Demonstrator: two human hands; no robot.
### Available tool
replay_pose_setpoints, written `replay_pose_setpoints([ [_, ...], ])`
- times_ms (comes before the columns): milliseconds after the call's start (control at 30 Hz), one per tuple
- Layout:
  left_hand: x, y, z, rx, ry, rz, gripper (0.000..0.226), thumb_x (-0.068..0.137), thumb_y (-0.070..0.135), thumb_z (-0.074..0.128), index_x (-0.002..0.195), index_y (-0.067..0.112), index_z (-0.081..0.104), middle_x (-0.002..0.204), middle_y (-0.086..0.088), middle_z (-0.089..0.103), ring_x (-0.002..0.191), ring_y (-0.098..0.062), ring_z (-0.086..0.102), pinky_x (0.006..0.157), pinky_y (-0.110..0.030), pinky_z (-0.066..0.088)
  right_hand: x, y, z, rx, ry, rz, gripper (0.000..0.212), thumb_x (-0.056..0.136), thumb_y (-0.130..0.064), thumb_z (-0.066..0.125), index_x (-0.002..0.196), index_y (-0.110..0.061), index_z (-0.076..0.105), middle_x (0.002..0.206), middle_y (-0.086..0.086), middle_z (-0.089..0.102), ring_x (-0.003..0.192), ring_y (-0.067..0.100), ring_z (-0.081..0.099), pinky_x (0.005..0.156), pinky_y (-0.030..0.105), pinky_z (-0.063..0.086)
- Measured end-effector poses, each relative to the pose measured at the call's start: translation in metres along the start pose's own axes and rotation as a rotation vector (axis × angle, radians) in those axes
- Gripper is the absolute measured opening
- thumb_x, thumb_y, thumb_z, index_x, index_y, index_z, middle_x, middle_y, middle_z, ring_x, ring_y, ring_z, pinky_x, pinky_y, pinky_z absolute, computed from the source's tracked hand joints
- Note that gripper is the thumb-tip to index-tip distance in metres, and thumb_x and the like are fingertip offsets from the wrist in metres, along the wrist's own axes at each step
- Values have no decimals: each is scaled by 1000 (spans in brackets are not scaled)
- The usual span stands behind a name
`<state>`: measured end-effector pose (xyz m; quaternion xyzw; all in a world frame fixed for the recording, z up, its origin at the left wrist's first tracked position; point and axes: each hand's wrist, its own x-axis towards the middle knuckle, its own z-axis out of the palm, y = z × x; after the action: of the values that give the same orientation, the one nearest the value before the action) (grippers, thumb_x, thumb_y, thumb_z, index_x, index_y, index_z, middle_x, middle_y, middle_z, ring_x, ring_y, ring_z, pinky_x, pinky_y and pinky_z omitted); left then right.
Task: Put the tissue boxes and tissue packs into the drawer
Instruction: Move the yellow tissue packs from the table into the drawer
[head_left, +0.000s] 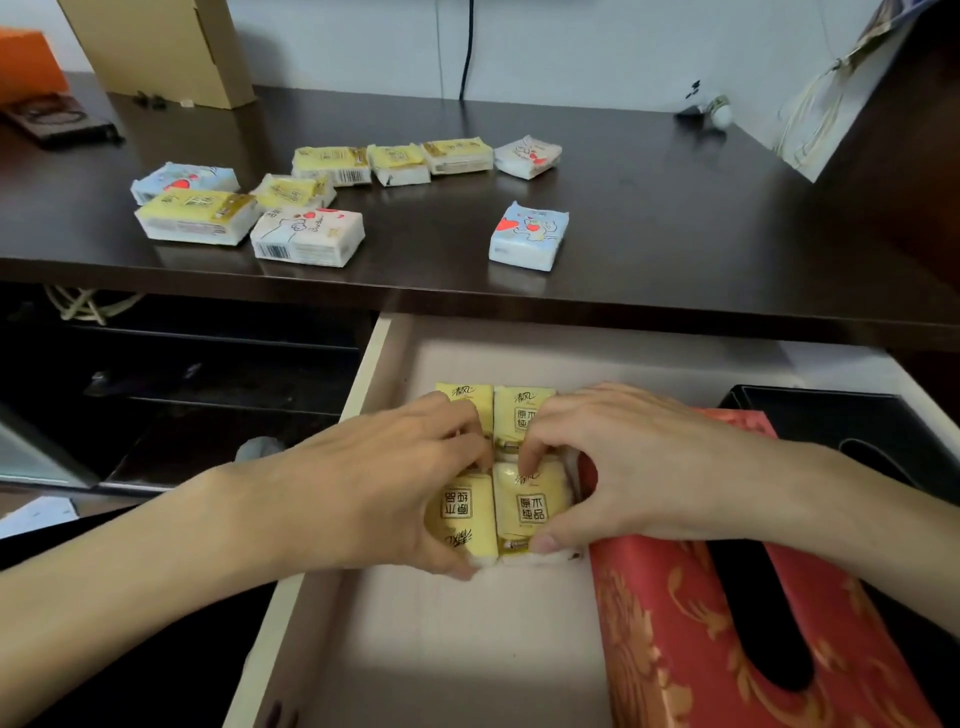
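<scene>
The open drawer (363, 395) holds several yellow tissue packs set in a square block. My left hand (384, 483) grips the front-left yellow pack (462, 514). My right hand (623, 467) pinches the front-right yellow pack (532, 506) between thumb and fingers. Two more yellow packs (519, 408) lie just behind them. A red patterned tissue box (691, 639) lies at the drawer's right, with a black tissue box (831, 415) behind it. On the dark desk (649, 218) lie several more packs, yellow ones (332, 163) and white-blue ones (527, 236).
A cardboard box (171, 47) stands at the back left of the desk beside an orange object (28, 65) and a dark case (57, 122). A paper bag (831, 98) leans at the back right. Dark open shelves (182, 374) lie left of the drawer.
</scene>
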<state>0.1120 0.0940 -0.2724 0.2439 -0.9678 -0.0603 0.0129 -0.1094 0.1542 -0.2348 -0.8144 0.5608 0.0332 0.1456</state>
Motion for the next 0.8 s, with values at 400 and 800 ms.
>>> replay_pose_setpoints([
  [400, -11, -9, -12, -1, -181, 35, 68, 72, 65, 67, 134, 44, 49, 134, 26, 42, 121, 3, 43, 86, -26, 50, -4, 1, 4, -23, 51, -16, 47, 78, -73, 58, 111, -41, 70, 94, -19, 62, 96, 4, 49, 81, 28, 41],
  [800, -25, 26, -13, 302, -156, 108, 35, 81, 62, 64, 89, 27, 66, 94, 8, 57, 91, -18, 61, 67, -35, 46, -4, -7, 10, -251, -43, -38, 42, 84, -65, 52, 94, -32, 76, 80, -11, 70, 88, 9, 62, 118, 45, 25],
])
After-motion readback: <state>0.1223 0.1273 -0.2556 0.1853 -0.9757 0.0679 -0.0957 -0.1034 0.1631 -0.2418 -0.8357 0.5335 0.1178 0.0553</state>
